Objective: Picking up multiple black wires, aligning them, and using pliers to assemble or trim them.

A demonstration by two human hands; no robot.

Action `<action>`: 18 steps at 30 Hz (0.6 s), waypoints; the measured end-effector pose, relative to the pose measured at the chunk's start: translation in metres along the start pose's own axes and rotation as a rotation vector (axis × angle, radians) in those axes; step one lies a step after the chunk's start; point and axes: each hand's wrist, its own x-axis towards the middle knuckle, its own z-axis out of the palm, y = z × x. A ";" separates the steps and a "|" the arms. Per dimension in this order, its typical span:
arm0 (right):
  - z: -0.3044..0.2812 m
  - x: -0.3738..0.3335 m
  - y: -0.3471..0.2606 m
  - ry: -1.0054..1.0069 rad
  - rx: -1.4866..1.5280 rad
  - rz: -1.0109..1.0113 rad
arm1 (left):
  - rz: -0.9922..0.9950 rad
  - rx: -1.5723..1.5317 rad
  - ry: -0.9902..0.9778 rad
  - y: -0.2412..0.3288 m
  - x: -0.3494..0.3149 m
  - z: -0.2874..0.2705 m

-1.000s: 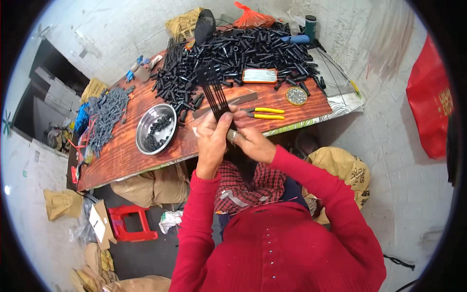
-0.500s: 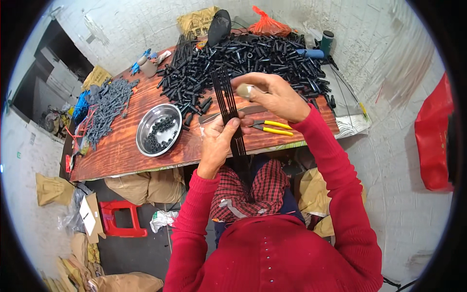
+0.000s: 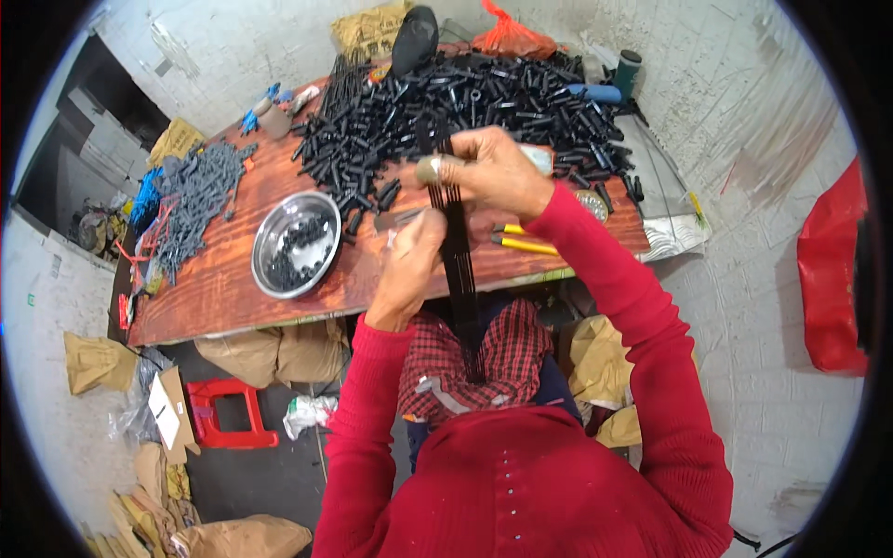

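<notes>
A bundle of long, thin black strips (image 3: 459,279) runs from above the table edge down to the red checked cloth (image 3: 512,339) on my lap. My left hand (image 3: 409,265) is closed around the middle of the bundle, its fingers somewhat blurred. Higher up, my right hand (image 3: 502,172) pinches the strips near their upper ends; a tan cover sits on its thumb. Yellow-handled pliers (image 3: 528,245) lie on the table just beyond the bundle, partly hidden by my right forearm. What the far fingertips touch behind the strips is hidden.
A steel bowl (image 3: 263,237) with small black pieces stands left of my hands on the wooden table (image 3: 214,302). Behind lies a large heap of black tubular parts (image 3: 372,130). Grey parts (image 3: 191,209) are piled at left. A red stool (image 3: 197,414) stands below.
My right hand has come down and left onto the upper part of the strips. Before, it was raised beside them with fingers apart. My left hand keeps its hold, slightly lower.
</notes>
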 end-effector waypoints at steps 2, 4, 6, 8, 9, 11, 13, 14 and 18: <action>0.006 -0.007 -0.010 0.024 -0.129 -0.011 | -0.044 -0.240 -0.046 -0.004 -0.004 -0.004; 0.007 -0.020 -0.016 0.037 -0.124 -0.051 | -0.079 -0.279 -0.057 0.001 -0.006 -0.003; 0.007 -0.033 -0.017 0.081 -0.209 -0.230 | -0.078 -0.235 -0.073 -0.001 -0.008 -0.003; 0.008 -0.054 -0.033 0.059 -0.400 -0.373 | -0.082 -0.157 0.038 -0.008 -0.011 0.001; 0.009 -0.066 -0.037 0.019 -0.403 -0.389 | -0.085 -0.160 0.046 -0.013 -0.013 0.000; 0.008 -0.101 -0.067 -0.089 -0.466 -0.306 | 0.041 -0.032 0.073 -0.022 -0.014 0.001; 0.004 -0.137 -0.069 -0.310 -0.365 -0.385 | -0.098 -0.123 0.078 -0.019 -0.022 0.011; 0.000 -0.144 -0.081 -0.576 -0.333 -0.442 | -0.142 -0.133 0.068 -0.022 -0.026 0.015; -0.026 -0.172 -0.073 -0.961 -0.127 -0.187 | -0.270 -0.206 0.010 -0.040 -0.054 0.035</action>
